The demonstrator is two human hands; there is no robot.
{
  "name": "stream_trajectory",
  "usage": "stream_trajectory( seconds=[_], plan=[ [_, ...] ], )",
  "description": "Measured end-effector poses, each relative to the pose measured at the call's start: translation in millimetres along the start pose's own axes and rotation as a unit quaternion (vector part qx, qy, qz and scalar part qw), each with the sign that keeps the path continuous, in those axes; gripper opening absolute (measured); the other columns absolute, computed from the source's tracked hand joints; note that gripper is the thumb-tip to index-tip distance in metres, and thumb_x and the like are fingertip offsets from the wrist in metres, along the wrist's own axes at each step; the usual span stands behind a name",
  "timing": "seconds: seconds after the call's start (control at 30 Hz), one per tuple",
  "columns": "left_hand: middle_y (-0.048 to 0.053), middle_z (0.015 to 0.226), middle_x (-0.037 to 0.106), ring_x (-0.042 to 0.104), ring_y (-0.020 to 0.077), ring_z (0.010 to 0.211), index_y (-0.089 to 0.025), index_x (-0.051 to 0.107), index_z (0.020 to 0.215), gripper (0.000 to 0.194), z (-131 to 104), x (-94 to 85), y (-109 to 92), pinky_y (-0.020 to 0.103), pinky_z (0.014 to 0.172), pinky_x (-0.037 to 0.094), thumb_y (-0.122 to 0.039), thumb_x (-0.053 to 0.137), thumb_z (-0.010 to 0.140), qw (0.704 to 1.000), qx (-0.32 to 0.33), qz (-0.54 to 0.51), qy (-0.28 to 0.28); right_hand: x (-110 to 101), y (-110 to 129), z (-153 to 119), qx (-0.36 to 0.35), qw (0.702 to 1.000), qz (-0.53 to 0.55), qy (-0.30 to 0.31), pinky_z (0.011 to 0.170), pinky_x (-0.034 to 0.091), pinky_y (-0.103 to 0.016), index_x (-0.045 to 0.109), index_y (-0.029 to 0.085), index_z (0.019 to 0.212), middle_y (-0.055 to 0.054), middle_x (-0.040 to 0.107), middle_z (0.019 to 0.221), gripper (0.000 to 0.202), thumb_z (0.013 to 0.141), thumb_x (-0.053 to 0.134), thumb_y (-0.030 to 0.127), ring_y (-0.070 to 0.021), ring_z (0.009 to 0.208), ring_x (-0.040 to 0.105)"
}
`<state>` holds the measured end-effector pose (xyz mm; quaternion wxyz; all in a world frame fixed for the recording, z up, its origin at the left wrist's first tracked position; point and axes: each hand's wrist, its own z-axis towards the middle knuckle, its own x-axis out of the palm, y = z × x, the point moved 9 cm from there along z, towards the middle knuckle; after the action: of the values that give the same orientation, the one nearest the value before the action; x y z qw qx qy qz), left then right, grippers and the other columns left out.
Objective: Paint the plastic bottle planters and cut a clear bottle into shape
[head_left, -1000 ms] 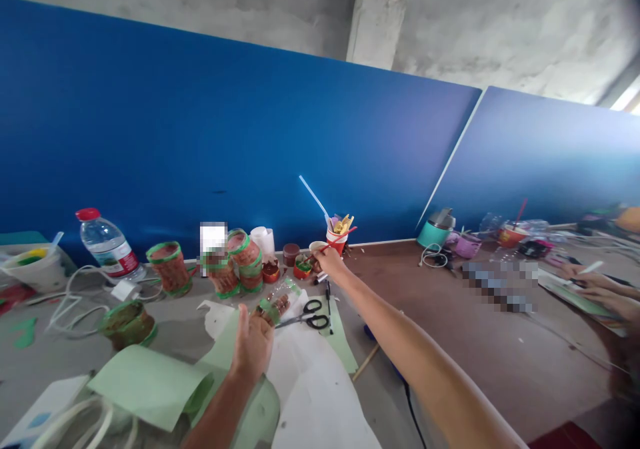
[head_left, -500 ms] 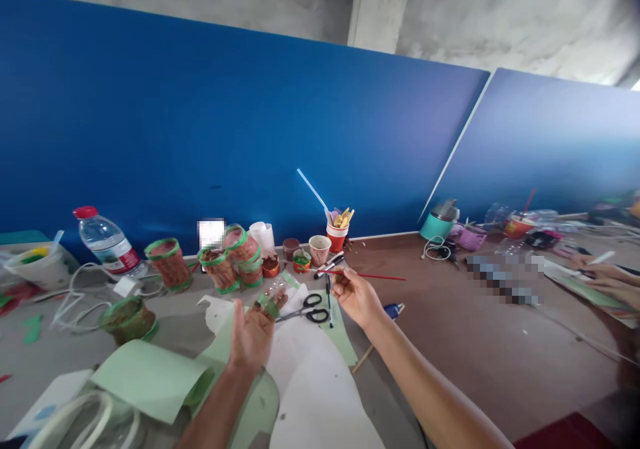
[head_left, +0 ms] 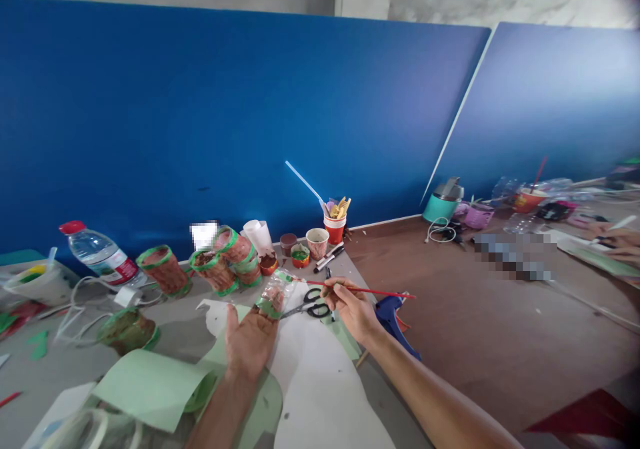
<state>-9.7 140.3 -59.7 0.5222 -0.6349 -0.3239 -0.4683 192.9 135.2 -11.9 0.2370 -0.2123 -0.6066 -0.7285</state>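
Observation:
In my left hand [head_left: 250, 346], palm up with the thumb apart, rests a clear plastic cup-like piece [head_left: 277, 293] with green paint on it; the fingers are partly hidden by it. My right hand [head_left: 354, 308] pinches a thin red paintbrush [head_left: 385, 294], its tip at the upper edge of the plastic piece. Black-handled scissors [head_left: 317, 310] lie between the hands on white paper [head_left: 320, 382]. Beyond them stand a small cup of green paint [head_left: 300, 256], a cup of brown paint [head_left: 269, 264] and a stained paper cup [head_left: 317, 243].
Several brown-painted cups with green rims [head_left: 164, 271] stand at left, beside a water bottle [head_left: 105, 254]. Rolled green paper [head_left: 150, 386] lies in front. A blue glue gun [head_left: 397, 322] sits right of my right hand. Another person's hand [head_left: 613, 236] is at far right.
My right hand has brought the brush lower, its tip now at the plastic piece. The left hand still holds the piece. The view has shifted, showing more of the glue gun.

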Motion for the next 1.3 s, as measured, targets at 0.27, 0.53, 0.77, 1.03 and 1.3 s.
stream_trajectory(
  seconds=[0.27, 0.53, 0.77, 1.03, 1.3],
  plan=[
    [0.025, 0.115, 0.067, 0.062, 0.0334, 0.113, -0.006, 0.054, 0.129, 0.073, -2, -3.4, 1, 0.051, 0.101, 0.044, -0.063, 0.038, 0.087, 1.0, -0.004, -0.011, 0.002, -2, -2, -1, 0.003, 1.0, -0.011, 0.0, 0.05, 0.039, -0.025, 0.072, 0.02, 0.08, -0.004, 0.068, 0.069, 0.014, 0.073, 0.071, 0.031, -0.0115, 0.052, 0.052],
    [0.027, 0.114, 0.066, 0.064, 0.0338, 0.108, -0.001, 0.044, 0.137, 0.082, -1, -10.5, -5, 0.049, 0.096, 0.049, -0.066, 0.037, 0.086, 0.998, 0.023, -0.014, -0.059, -8, -5, 0, 0.008, 1.0, -0.011, -0.019, 0.05, 0.038, -0.024, 0.073, 0.019, 0.078, -0.003, 0.068, 0.067, 0.017, 0.07, 0.073, 0.034, -0.0118, 0.053, 0.053],
    [0.028, 0.108, 0.068, 0.067, 0.0339, 0.102, 0.001, 0.037, 0.141, 0.082, -2, -10.9, -8, 0.049, 0.092, 0.051, -0.062, 0.037, 0.089, 0.997, 0.039, -0.016, -0.068, -10, -5, 1, 0.003, 1.0, -0.013, -0.017, 0.049, 0.039, -0.025, 0.072, 0.018, 0.078, -0.004, 0.067, 0.067, 0.018, 0.07, 0.073, 0.034, -0.0129, 0.055, 0.054],
    [0.023, 0.1, 0.073, 0.07, 0.0301, 0.095, -0.006, 0.048, 0.135, 0.071, -4, -10.5, -9, 0.047, 0.094, 0.05, -0.06, 0.031, 0.091, 0.996, 0.039, -0.016, -0.074, -15, -5, 3, 0.0, 0.999, -0.012, -0.03, 0.049, 0.04, -0.025, 0.072, 0.018, 0.078, -0.004, 0.067, 0.067, 0.018, 0.07, 0.072, 0.033, -0.0139, 0.057, 0.056],
    [0.022, 0.089, 0.074, 0.071, 0.0281, 0.087, -0.002, 0.066, 0.108, 0.07, -9, 2.2, -7, 0.045, 0.089, 0.053, -0.056, 0.024, 0.094, 0.992, 0.027, 0.04, -0.116, -24, -5, 5, 0.004, 0.998, 0.005, -0.054, 0.05, 0.039, -0.025, 0.071, 0.019, 0.078, -0.003, 0.069, 0.068, 0.016, 0.069, 0.073, 0.032, -0.0122, 0.054, 0.055]
  ],
)
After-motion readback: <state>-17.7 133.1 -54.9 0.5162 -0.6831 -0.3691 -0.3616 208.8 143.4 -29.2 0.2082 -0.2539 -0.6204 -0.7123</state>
